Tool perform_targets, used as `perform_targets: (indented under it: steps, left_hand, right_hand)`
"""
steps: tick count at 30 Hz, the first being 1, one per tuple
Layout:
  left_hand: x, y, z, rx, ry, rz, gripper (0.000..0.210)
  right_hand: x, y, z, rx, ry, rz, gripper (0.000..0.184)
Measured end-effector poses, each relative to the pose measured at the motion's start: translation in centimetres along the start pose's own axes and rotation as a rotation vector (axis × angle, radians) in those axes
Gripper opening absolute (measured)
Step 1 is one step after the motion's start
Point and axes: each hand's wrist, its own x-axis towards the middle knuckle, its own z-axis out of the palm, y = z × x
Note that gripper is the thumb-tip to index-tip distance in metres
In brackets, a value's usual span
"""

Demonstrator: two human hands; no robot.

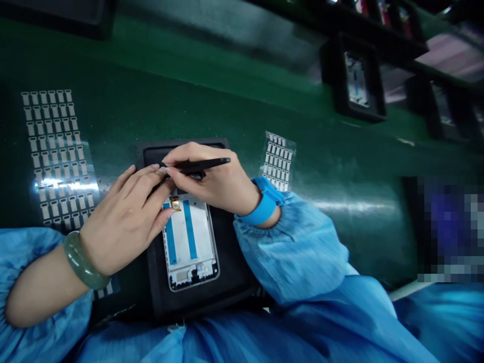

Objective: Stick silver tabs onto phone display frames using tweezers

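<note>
A phone frame [202,232] with a pale metal inner side and two blue strips lies in a black tray [157,282]. Near its upper part sits a small gold flex connector [176,203]. My left hand [123,217] lies over the frame's upper left, fingers stretched out and thumb beside the connector. My right hand [212,176] is closed around black tweezers [209,164], whose back end points right. The tweezers' tips and the frame's top end are hidden behind my fingers, where both hands meet.
A large sheet of small pale stickers [53,126] lies left on the green table [181,106], and a smaller sticker sheet [278,159] lies right of the tray. Toward the back right stand a black box [340,103] holding another phone frame [357,80] and further blurred trays.
</note>
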Motion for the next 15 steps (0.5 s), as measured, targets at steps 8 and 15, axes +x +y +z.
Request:
perform_targets:
  steps: [8,15]
  left_hand:
    - [-0.02,0.13,-0.05,0.003,0.009,-0.003,0.039]
    - [0.01,0.07,-0.02,-0.01,-0.01,-0.005,0.04]
  right_hand:
    - [-0.49,0.15,0.09,0.068,0.049,0.034,0.007]
    - [0.24,0.06,0.25,0.004,-0.022,0.054,0.014]
